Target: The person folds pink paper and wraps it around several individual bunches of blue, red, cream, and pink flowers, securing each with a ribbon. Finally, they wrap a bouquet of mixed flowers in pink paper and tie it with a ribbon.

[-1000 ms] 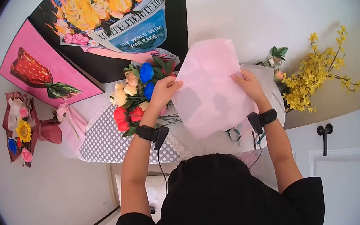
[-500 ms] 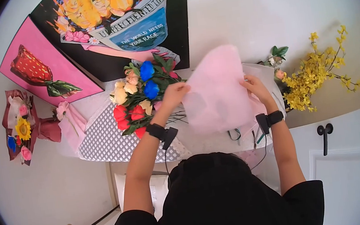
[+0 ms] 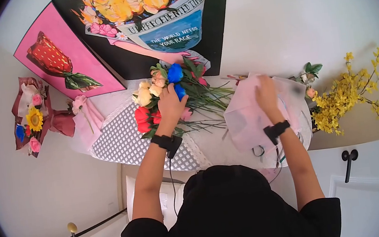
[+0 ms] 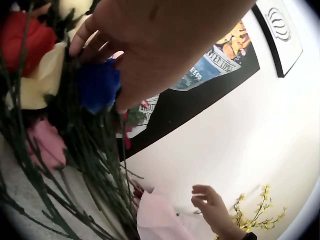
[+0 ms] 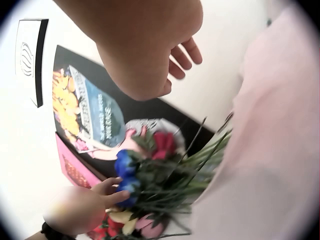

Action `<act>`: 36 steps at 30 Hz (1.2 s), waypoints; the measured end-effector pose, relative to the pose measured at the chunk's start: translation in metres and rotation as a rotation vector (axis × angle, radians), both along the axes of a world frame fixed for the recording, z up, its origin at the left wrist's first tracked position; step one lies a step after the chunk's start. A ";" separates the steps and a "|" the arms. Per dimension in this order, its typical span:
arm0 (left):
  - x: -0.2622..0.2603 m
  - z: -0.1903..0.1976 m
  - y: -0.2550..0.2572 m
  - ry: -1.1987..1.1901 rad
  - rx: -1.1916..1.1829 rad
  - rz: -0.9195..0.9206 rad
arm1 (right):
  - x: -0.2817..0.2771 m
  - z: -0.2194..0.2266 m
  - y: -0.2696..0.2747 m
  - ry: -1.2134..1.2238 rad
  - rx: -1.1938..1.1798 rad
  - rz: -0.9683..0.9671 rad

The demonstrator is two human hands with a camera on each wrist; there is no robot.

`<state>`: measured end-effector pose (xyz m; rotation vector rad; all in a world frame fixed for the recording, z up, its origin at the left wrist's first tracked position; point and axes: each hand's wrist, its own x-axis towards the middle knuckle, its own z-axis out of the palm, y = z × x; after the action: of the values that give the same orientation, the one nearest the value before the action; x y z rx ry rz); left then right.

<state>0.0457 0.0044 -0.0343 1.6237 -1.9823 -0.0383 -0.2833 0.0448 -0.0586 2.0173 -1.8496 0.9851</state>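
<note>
Artificial roses lie in a loose bunch, with blue roses (image 3: 175, 73), red roses (image 3: 143, 119) and cream roses (image 3: 143, 95), their green stems (image 3: 215, 97) pointing right. My left hand (image 3: 171, 105) reaches over the bunch, fingers spread around a blue rose (image 4: 98, 86) in the left wrist view. To the right, a pale pink sheet of wrapping paper (image 3: 241, 114) lies over the table's right side, near the stem ends. My right hand (image 3: 267, 94) is over that sheet, its fingers loosely bent and apart from the paper in the right wrist view.
At the left stand a wrapped bouquet with a sunflower (image 3: 34, 119) and a pink-wrapped single flower (image 3: 85, 113). A grey-and-white patterned cloth (image 3: 120, 136) covers the table's left part. Paintings (image 3: 174, 30) lean behind. Yellow blossom branches (image 3: 335, 110) stand right.
Both hands have let go of the pink sheet, which has come down onto the table's right side. My left hand has moved left to the roses. The head view has shifted slightly.
</note>
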 end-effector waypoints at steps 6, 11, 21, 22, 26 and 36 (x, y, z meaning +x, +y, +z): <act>0.009 -0.021 0.007 0.065 0.104 -0.014 | 0.141 -0.007 -0.052 -0.096 0.051 0.578; 0.029 -0.020 0.023 0.220 0.140 -0.027 | 0.191 -0.014 -0.081 -0.025 0.090 0.379; 0.057 -0.031 0.028 0.444 0.186 -0.135 | 0.188 -0.023 -0.126 -0.066 0.047 0.246; 0.063 -0.041 0.023 0.523 0.149 -0.170 | 0.181 -0.022 -0.128 -0.151 -0.103 0.305; 0.075 0.002 0.018 0.573 0.138 -0.198 | 0.147 0.045 -0.099 -0.672 0.038 0.263; -0.021 0.164 -0.013 0.143 -0.028 -0.655 | 0.133 0.098 -0.043 -1.275 0.316 0.727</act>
<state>0.0251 -0.0086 0.1301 0.8657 -2.2942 -0.3605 -0.1505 0.0021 0.0398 2.5553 -1.6747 2.8352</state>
